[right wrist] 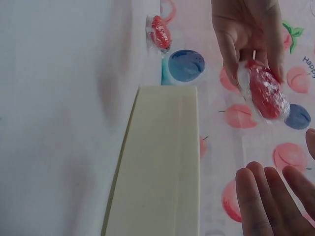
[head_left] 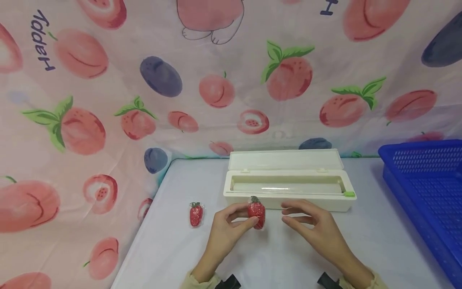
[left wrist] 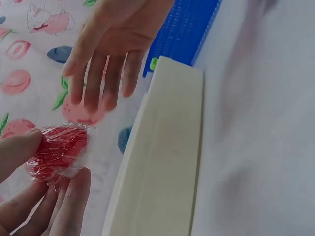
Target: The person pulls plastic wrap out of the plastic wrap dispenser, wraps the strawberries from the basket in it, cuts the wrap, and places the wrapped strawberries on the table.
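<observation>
My left hand pinches a red strawberry wrapped in clear film, its green top pointing up. The film's crinkled gloss shows on the strawberry in the left wrist view. To the right, apart from it, my right hand holds nothing; its fingers are relaxed and point toward the strawberry. Just beyond both hands stands a long cream box with its lid raised at the back. A second wrapped strawberry lies on the white table, left of my left hand.
A blue plastic basket stands along the table's right side. The box carries a small green slider at its right front corner. Behind the table hangs a fruit-printed cloth, which also covers the left side. White cloth covers the tabletop.
</observation>
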A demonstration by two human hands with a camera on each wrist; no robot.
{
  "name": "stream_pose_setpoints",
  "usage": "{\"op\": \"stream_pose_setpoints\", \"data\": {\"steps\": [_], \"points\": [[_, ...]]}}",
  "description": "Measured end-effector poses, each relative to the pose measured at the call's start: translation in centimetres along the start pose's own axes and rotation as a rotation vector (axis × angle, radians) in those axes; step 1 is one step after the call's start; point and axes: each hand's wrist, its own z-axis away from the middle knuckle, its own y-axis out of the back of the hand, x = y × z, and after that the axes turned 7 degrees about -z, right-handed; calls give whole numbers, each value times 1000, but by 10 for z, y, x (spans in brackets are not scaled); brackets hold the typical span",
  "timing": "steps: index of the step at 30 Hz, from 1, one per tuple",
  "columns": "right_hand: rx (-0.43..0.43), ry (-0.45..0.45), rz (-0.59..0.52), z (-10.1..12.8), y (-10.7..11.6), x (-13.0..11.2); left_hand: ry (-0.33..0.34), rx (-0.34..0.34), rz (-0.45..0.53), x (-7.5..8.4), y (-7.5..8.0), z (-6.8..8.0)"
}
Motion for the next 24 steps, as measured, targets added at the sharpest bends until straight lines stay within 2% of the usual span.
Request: {"op": "stream_pose_setpoints", "data": {"steps": [5,12,18,24], "points": [[12,19,6,4,7,3,40,45,-49,-7,16,5],[32,69,71,9,20,11,104,135,-132,-19,38,12],[51,90,109,14,33,22,97,220,-222,-33,59,17],[63,72,147,18,41,30,103,276,-395,-49,74,20]]}}
